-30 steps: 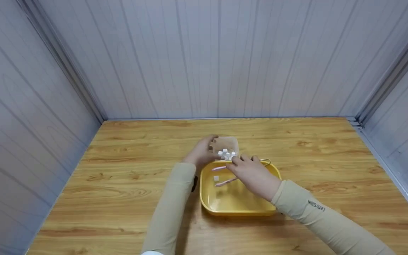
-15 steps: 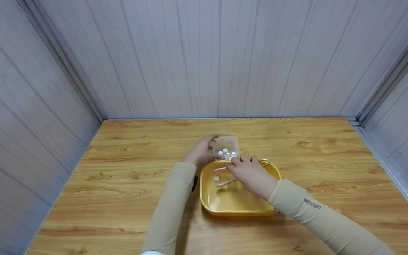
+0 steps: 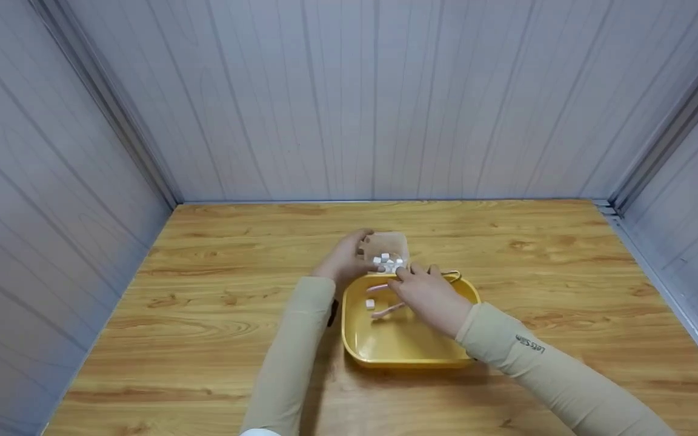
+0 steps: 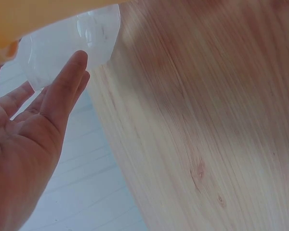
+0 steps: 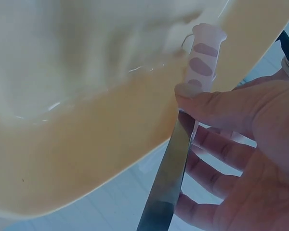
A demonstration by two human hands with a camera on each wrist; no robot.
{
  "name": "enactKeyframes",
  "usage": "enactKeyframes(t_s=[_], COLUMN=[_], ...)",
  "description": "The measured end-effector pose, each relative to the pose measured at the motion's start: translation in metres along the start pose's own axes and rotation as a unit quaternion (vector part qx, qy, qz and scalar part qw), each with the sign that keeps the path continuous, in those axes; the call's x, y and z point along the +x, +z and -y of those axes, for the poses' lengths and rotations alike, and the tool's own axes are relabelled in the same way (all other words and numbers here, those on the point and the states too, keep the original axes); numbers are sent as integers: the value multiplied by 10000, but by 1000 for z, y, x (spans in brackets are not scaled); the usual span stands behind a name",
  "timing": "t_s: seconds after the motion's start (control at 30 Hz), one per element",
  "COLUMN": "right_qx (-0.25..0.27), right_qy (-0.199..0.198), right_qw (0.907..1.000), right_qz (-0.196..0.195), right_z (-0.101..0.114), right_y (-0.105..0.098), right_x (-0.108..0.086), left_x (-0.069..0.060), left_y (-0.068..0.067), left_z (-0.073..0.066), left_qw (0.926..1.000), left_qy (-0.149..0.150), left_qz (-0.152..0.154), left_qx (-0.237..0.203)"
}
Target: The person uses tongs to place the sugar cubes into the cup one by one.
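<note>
My left hand [image 3: 344, 259] grips the left side of a clear plastic box [image 3: 386, 243], which holds several small white cubes [image 3: 385, 258]. In the left wrist view its fingers lie against the box wall [image 4: 72, 43]. Thumb and fingers of my right hand [image 3: 432, 298] hold metal tongs [image 5: 166, 168] with pink tips [image 5: 202, 62]. These tips stand apart over a yellow tray [image 3: 409, 362]. A single white cube [image 3: 370, 304] lies in the tray, between the spread tips as seen from the head.
The box stands just behind the tray's far rim, on a wood-grain table [image 3: 234, 321]. Pale panel walls [image 3: 349, 103] rise behind and at both sides. A dark band [image 3: 333, 313] shows by the left wrist.
My right hand and forearm have shifted slightly left, and the tongs' tips have drawn a little closer together. The left hand, box and lone cube stay in place.
</note>
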State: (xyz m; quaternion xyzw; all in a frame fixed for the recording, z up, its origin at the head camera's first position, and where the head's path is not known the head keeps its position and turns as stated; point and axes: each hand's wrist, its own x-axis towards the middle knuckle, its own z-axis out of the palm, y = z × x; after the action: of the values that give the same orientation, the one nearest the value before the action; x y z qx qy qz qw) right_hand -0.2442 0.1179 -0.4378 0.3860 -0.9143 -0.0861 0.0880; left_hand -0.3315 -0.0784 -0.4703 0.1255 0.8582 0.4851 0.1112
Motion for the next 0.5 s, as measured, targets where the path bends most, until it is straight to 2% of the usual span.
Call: enactKeyframes(t_s=[0.2, 0.5], right_qx=[82, 95], right_qy=[-7, -6], right_qw=[9999, 9999], right_qz=[61, 109], right_z=[2, 5], right_y=[2, 3], right_x=[3, 5], left_x=[0, -1], left_y=[0, -1], left_z=[0, 0], left_qw=[9994, 9996], left_qy=[-162, -149], left_qz=[6, 8], left_qx=[-303, -254])
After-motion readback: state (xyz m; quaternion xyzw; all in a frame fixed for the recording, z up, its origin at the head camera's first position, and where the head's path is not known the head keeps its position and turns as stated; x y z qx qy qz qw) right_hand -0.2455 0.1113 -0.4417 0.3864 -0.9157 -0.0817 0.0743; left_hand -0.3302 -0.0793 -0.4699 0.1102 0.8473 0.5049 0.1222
